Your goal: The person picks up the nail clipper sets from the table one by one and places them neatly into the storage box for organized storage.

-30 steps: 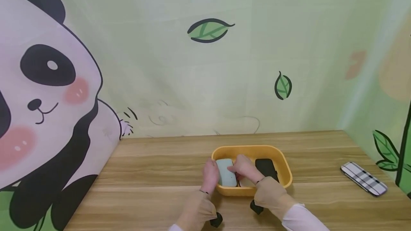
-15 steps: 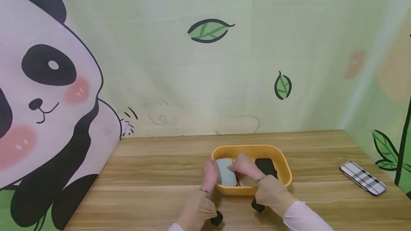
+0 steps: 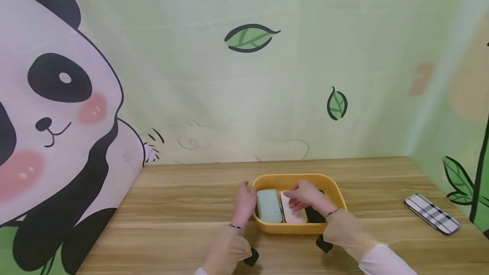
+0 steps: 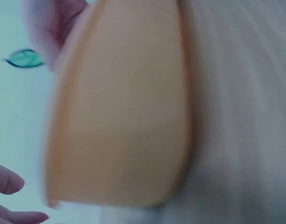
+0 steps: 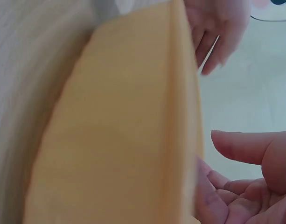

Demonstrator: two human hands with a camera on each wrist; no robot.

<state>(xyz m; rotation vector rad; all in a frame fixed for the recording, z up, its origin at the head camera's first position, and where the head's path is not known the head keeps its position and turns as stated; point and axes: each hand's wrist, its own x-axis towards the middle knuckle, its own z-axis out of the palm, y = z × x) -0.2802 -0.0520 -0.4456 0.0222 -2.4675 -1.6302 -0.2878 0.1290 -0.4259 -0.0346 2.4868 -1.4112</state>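
Observation:
An orange-yellow tray (image 3: 267,228) holds a light blue rounded block (image 3: 269,207), a pale pink one (image 3: 295,216) and a black one (image 3: 316,215), side by side. Their exact kind cannot be made out. My left hand (image 3: 244,203) is beside the tray's left rim, and its thumb and finger stand apart in the left wrist view. My right hand (image 3: 307,194) hovers over the pink and black blocks, partly hiding both. In the right wrist view its thumb (image 5: 238,145) is raised away from loosely bent fingers, with nothing visible between them.
A case in black-and-white plaid (image 3: 432,213) lies on the wooden table (image 3: 183,198) at the right. Behind the table hangs a green cloth (image 3: 183,75) printed with a panda and leaves. A black wrist-camera mount (image 3: 324,243) sits under the right wrist.
My right hand has left the light blue block and moved right, uncovering the pink one and covering more of the black. My left hand has drawn slightly left, off the blue block.

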